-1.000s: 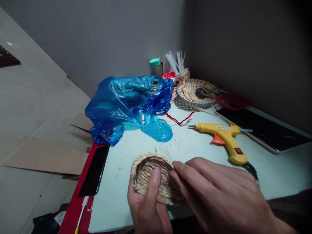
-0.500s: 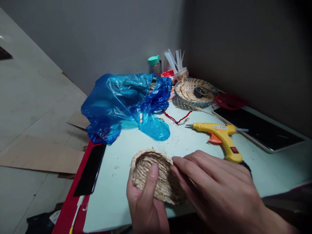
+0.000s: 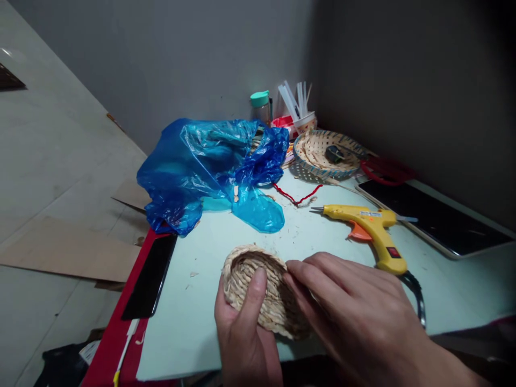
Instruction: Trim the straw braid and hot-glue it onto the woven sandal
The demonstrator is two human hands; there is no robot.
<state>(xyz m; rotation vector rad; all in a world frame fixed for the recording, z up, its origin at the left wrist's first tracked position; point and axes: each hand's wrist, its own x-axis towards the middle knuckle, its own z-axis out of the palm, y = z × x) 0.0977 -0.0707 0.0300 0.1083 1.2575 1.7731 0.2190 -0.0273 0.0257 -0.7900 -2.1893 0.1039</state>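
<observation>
A small bowl-shaped basket (image 3: 272, 301) of coiled, twisted straw is tilted with its hollow towards me, above the table's near side. My left hand (image 3: 245, 322) grips its left side, the thumb lying inside and the other fingers underneath. At the right part of the rim, my right hand (image 3: 342, 301) pinches with thumb and forefinger. Its fingers cover that stretch of edge, and I cannot make out any loose strand between them. Beyond my right hand lies a yellow hot glue gun (image 3: 374, 226) with an orange trigger, nozzle pointing left.
A blue plastic bag (image 3: 201, 161) spreads over the back left. Behind stand a green-lidded jar (image 3: 260, 105), a cup (image 3: 305, 122) of glue sticks and a woven tray (image 3: 326, 153). A red twisted cord (image 3: 296, 202), a tablet (image 3: 439, 215) and a phone (image 3: 151, 279) lie about.
The whole view has shifted slightly, so things sit a little further right. Both hands keep nearly the same hold on the basket. More of the glue gun's black cable shows.
</observation>
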